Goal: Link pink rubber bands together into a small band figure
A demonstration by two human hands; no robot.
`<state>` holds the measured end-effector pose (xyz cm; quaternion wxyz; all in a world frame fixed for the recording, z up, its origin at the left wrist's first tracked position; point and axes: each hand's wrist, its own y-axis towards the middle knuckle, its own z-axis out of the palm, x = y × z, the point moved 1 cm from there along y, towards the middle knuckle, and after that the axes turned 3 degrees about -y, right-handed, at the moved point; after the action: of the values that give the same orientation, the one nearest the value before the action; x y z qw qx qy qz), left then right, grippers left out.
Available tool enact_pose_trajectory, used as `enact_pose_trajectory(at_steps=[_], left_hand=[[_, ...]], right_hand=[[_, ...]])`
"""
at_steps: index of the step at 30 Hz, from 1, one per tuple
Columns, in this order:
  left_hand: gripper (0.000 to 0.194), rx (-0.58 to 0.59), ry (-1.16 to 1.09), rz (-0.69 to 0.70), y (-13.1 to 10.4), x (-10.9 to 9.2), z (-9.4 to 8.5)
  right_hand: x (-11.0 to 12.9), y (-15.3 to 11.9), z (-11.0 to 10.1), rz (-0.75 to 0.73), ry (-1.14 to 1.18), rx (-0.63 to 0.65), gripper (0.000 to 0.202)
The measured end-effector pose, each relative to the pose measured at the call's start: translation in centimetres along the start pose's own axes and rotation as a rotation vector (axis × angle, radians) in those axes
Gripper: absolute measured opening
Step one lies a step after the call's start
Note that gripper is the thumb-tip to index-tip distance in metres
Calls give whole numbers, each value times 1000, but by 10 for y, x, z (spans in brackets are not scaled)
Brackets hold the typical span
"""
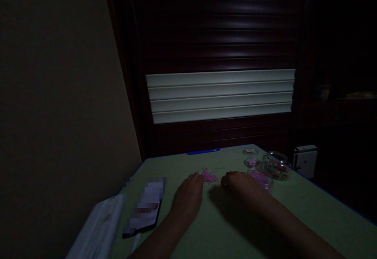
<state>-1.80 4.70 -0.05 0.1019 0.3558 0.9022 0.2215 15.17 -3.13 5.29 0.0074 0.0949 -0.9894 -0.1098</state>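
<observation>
A small loose pile of pink and purple bits point(209, 176) lies on the green tabletop point(206, 227), with a few pale strands spread at its far side. My left hand point(191, 190) rests at the pile's left edge, fingers curled together and touching it. To the right of the pile is my right hand point(235, 181), its fingers bent and pressed together just above the table. Whatever either hand may hold is too small and dark to make out. Beyond my right hand stands a clear round container point(260, 178) with pink contents, partly hidden by my forearm.
A clear jar point(277, 166) of multicoloured bands stands at the right edge, near a small dish point(251, 162) and a clear lid point(250, 152). A phone or tablet point(147, 204) and a white package point(98, 227) lie at left. A slatted wall rises behind.
</observation>
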Motion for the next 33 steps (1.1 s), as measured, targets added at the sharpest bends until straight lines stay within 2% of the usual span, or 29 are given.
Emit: enact_pose_trajectory(at_steps=[11,15,23,27,33], left_hand=[[24,57,28,-70,2,1,-1],[23,48,77,-105,3,4,0],[23,78,109,-72,7,5,1],[23,68,95,-125,8,8,3],[25,69,117,-131,9,11,6]], right_hand=[[0,1,6,72,44,66,25],[1,0,4,65,55,62,24],[0,1,7,63,57,59,23],[-2,2,10,58,49,45,24],[0,-2,5,51,51,32,24]])
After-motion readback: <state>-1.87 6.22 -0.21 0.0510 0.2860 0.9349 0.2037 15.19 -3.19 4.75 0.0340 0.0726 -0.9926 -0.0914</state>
